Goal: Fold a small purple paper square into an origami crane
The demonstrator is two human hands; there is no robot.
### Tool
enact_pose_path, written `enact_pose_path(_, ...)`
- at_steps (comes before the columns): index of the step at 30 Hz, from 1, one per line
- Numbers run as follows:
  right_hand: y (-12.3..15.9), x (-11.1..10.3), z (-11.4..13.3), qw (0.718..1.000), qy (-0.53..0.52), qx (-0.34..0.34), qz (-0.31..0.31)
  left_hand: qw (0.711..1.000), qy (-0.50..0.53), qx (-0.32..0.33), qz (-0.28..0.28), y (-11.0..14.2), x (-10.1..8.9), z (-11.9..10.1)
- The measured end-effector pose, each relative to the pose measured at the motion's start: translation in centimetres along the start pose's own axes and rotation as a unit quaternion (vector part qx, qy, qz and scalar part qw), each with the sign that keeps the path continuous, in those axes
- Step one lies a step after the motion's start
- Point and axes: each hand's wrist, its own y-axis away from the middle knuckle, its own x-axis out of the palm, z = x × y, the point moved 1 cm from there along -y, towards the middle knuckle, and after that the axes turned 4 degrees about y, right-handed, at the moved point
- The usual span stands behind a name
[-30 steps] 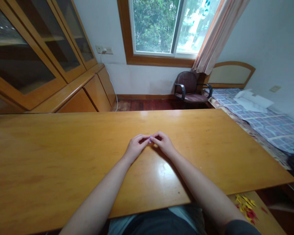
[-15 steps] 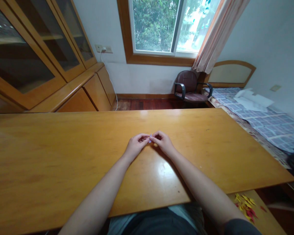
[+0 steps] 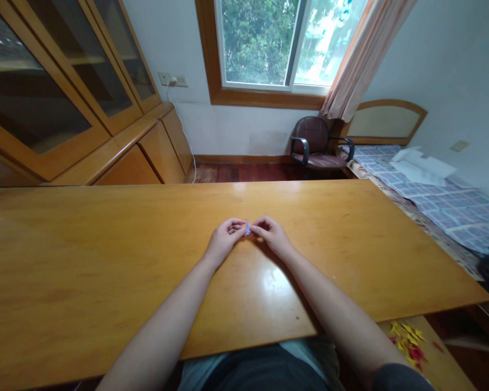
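Observation:
A small, pale purple piece of folded paper (image 3: 248,227) is held between my two hands, just above the middle of the wooden table (image 3: 106,260). My left hand (image 3: 227,237) pinches its lower left side between thumb and fingers. From the right, the thumb and forefinger of my right hand (image 3: 269,232) close on its other edge. A narrow point of the paper stands up between the fingertips. Its lower part is mostly hidden by the fingers, and the exact folded shape is too small to make out.
Several yellow and red folded paper pieces (image 3: 409,342) lie on a lower wooden surface at the bottom right. Beyond the table stand a brown armchair (image 3: 312,141) and a bed with a checked cover (image 3: 452,201). A glass-door cabinet (image 3: 93,125) lines the left wall.
My fingertips have drawn slightly apart, and more of the purple paper shows, its point now upright. Both hands have shifted a little to the left.

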Motion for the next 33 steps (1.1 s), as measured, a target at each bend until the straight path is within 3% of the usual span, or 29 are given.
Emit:
enact_pose_path(7,0.04,-0.07,0.27,1.0,-0.022,0.014,0.004,0.997,-0.07,0.018,0.009,0.28,0.01,-0.24)
enact_pose_path(21,0.3,-0.02,0.94,0.999,-0.021,0.023,0.013,0.997,-0.067,0.027,0.008,0.38,0.09,-0.45)
enact_pose_path(33,0.16,0.46,-0.04,0.999,-0.03,0.024,0.027,0.995,-0.088,0.048,-0.019,0.24,0.19,-0.22)
